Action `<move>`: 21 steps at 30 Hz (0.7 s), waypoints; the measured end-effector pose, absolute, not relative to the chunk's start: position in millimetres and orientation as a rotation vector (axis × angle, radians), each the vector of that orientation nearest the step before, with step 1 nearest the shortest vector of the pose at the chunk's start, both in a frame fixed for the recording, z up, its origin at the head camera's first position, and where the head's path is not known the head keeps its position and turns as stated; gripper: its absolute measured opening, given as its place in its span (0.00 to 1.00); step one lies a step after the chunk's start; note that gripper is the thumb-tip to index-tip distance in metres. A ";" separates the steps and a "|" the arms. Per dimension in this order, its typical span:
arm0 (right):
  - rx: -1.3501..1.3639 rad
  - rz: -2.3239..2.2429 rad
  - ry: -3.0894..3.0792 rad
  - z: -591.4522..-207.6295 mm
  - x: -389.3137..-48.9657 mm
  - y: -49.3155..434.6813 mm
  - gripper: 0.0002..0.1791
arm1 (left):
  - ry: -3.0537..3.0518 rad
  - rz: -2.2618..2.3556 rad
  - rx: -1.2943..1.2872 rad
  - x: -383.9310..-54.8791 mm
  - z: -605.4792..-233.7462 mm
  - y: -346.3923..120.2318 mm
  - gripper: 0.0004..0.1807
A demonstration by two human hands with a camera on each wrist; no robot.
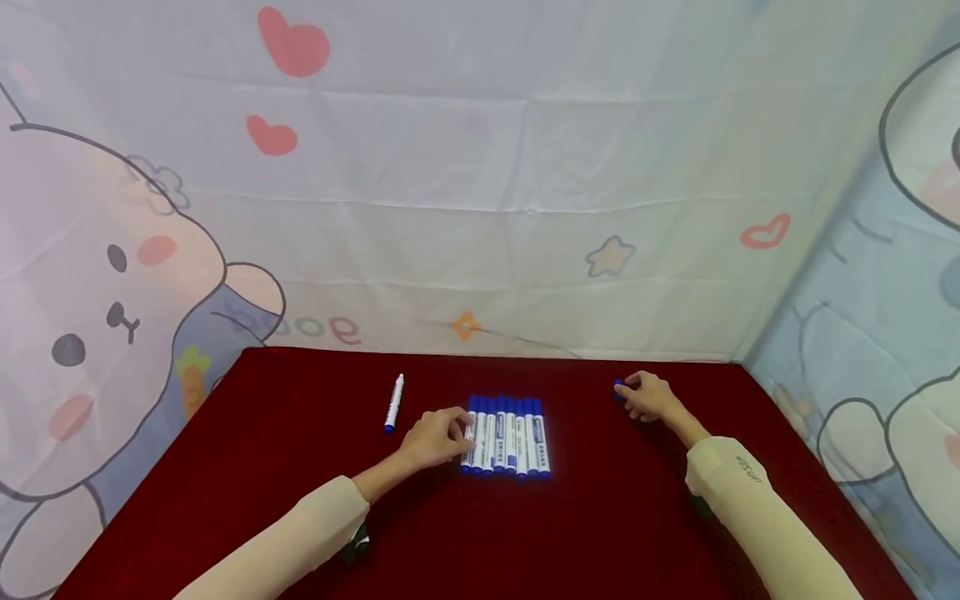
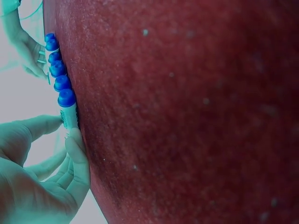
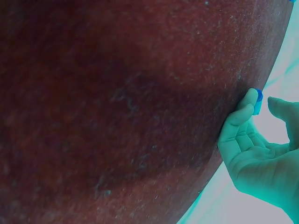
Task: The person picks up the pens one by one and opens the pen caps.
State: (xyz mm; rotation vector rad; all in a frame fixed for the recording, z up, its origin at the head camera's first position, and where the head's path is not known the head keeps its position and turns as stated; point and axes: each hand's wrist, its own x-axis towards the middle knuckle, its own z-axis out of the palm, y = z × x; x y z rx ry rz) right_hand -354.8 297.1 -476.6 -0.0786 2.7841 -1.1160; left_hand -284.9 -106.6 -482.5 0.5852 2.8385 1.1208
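Several white whiteboard markers [image 1: 500, 437] with blue caps lie side by side in a row on the dark red cloth. At the row's left end my left hand [image 1: 433, 437] holds the outermost marker [image 2: 70, 116] between thumb and index finger. My right hand [image 1: 648, 396] is off to the right, beside a small blue cap-like piece [image 1: 618, 390]. In the right wrist view a fingertip touches this blue piece [image 3: 257, 101], while the thumb stands slightly apart from it. The fingers partly hide it, so whether a marker body is attached cannot be seen.
A single white marker [image 1: 394, 403] lies left of the row, its blue end towards me. The red cloth [image 1: 480, 542] covers the table. Behind it hangs a pale printed curtain [image 1: 480, 167], with another patterned sheet [image 1: 900, 333] at the right.
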 end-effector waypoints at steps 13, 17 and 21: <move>-0.171 -1.094 2.837 -462.6 -336.5 297.9 0.27 | 2.904 1.036 0.514 -282.6 -480.4 -101.6 0.22; -0.254 -1.097 2.840 -459.9 -332.4 293.2 0.26 | 2.911 1.006 0.482 -284.2 -481.7 -102.2 0.24; -0.347 -1.108 2.822 -455.2 -327.5 288.1 0.26 | 2.917 0.986 0.452 -287.3 -482.2 -103.0 0.25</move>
